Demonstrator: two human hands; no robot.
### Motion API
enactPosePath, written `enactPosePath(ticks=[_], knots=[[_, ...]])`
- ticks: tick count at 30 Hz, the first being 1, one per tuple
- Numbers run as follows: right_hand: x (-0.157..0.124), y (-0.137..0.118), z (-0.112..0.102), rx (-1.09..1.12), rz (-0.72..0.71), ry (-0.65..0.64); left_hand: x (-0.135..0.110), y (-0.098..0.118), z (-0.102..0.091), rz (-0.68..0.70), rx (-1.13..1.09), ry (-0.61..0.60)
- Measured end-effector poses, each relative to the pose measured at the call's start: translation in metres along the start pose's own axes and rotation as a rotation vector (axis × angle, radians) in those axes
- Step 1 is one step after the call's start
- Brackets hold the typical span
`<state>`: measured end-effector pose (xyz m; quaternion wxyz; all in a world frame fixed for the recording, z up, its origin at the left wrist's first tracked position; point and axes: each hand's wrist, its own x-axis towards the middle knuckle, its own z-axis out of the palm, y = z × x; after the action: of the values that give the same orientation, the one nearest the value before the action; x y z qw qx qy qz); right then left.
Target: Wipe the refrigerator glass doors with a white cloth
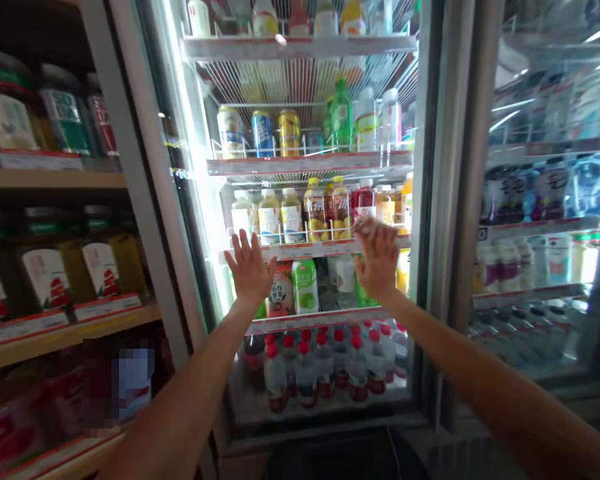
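Both my arms reach into an open drinks fridge [425, 200]. My left hand [249, 267] is open, fingers spread and pointing up, in front of the shelf rail [305, 251] under a row of bottles. My right hand [377, 257] is raised at the same shelf with its fingers curled near a red-labelled bottle [363, 200]; motion blur hides whether it grips anything. Below the hands stand a green-and-white bottle [305, 285] and a pink-labelled bottle [281, 292].
The fridge door [155, 167] stands open at the left. Cans [263, 133] and a green bottle [341, 113] fill the shelf above. Red-capped water bottles [325, 367] stand at the bottom. Wooden shelves of jars [50, 273] are at the left. A closed fridge [540, 200] is at the right.
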<state>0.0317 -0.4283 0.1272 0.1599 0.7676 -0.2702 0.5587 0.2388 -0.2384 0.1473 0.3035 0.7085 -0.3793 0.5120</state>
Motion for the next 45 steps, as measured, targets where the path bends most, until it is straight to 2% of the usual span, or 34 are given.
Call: enactPosePath(ticks=[2, 3, 4, 5, 7, 8, 9, 10, 13, 14, 15, 18, 19, 20, 23, 24, 25, 26, 28, 29, 30, 31, 34, 35, 36, 39, 40, 41, 44, 45], knots=[[-0.006, -0.011, 0.001, 0.029, -0.340, -0.083, -0.006, -0.001, 0.001, 0.029, 0.020, 0.018], [-0.006, -0.014, 0.002, 0.031, -0.422, -0.093, -0.009, -0.002, 0.002, 0.045, 0.030, 0.020], [-0.005, -0.015, 0.002, 0.026, -0.415, -0.074, -0.012, -0.003, 0.002, 0.058, 0.040, 0.021], [-0.002, -0.016, 0.003, 0.015, -0.324, -0.030, -0.014, -0.003, 0.003, 0.064, 0.049, 0.023], [0.005, -0.016, 0.003, -0.007, -0.043, 0.083, -0.018, -0.003, 0.005, 0.059, 0.066, 0.023], [0.006, -0.019, 0.004, -0.008, 0.039, 0.118, -0.019, -0.002, 0.005, 0.048, 0.072, 0.022], [0.006, -0.022, 0.005, -0.004, 0.040, 0.121, -0.020, -0.001, 0.005, 0.036, 0.077, 0.019], [0.003, -0.027, 0.005, 0.007, -0.050, 0.092, -0.022, -0.001, 0.005, 0.028, 0.081, 0.013], [-0.005, -0.040, 0.004, 0.045, -0.516, -0.080, -0.031, -0.001, 0.006, 0.033, 0.084, -0.023], [-0.003, -0.043, 0.003, 0.047, -0.571, -0.102, -0.036, -0.001, 0.006, 0.040, 0.085, -0.041], [0.001, -0.044, 0.001, 0.042, -0.534, -0.091, -0.041, -0.002, 0.006, 0.046, 0.086, -0.058], [0.018, -0.044, -0.004, 0.006, -0.177, 0.025, -0.052, -0.002, 0.006, 0.045, 0.086, -0.102], [0.022, -0.044, -0.004, -0.003, -0.134, 0.028, -0.054, -0.001, 0.006, 0.039, 0.085, -0.111], [0.023, -0.043, -0.004, -0.007, -0.173, -0.001, -0.055, 0.000, 0.005, 0.030, 0.082, -0.119], [0.017, -0.042, -0.005, 0.007, -0.569, -0.181, -0.054, 0.004, 0.002, -0.001, 0.075, -0.157], [0.016, -0.042, -0.005, 0.013, -0.654, -0.216, -0.053, 0.005, 0.001, -0.008, 0.074, -0.173], [0.016, -0.041, -0.006, 0.013, -0.653, -0.213, -0.052, 0.006, 0.000, -0.013, 0.074, -0.188], [0.018, -0.040, -0.007, 0.008, -0.566, -0.177, -0.051, 0.006, 0.000, -0.014, 0.074, -0.201], [0.021, -0.039, -0.008, -0.005, -0.283, -0.063, -0.051, 0.006, -0.001, -0.012, 0.073, -0.213], [0.020, -0.039, -0.007, -0.006, -0.189, -0.026, -0.052, 0.006, 0.000, -0.011, 0.071, -0.212], [0.017, -0.039, -0.006, -0.002, -0.177, -0.021, -0.052, 0.006, 0.000, -0.010, 0.068, -0.209], [0.012, -0.039, -0.005, 0.006, -0.247, -0.050, -0.053, 0.006, 0.000, -0.010, 0.065, -0.202], [-0.002, -0.036, -0.002, 0.022, -0.579, -0.190, -0.053, 0.006, 0.002, -0.009, 0.071, -0.184], [-0.003, -0.034, -0.003, 0.020, -0.593, -0.198, -0.052, 0.006, 0.002, -0.012, 0.077, -0.187], [0.000, -0.032, -0.004, 0.016, -0.537, -0.176, -0.052, 0.007, 0.001, -0.019, 0.083, -0.198], [0.011, -0.029, -0.011, 0.018, -0.224, -0.041, -0.050, 0.011, -0.004, -0.044, 0.089, -0.259], [0.010, -0.029, -0.011, 0.029, -0.185, -0.027, -0.050, 0.013, -0.006, -0.050, 0.087, -0.278], [0.006, -0.029, -0.011, 0.048, -0.215, -0.044, -0.050, 0.016, -0.008, -0.051, 0.083, -0.291], [-0.018, -0.030, -0.005, 0.130, -0.501, -0.224, -0.053, 0.021, -0.004, -0.090, 0.070, -0.285], [-0.023, -0.029, -0.002, 0.147, -0.539, -0.249, -0.055, 0.022, -0.001, -0.107, 0.066, -0.262]])
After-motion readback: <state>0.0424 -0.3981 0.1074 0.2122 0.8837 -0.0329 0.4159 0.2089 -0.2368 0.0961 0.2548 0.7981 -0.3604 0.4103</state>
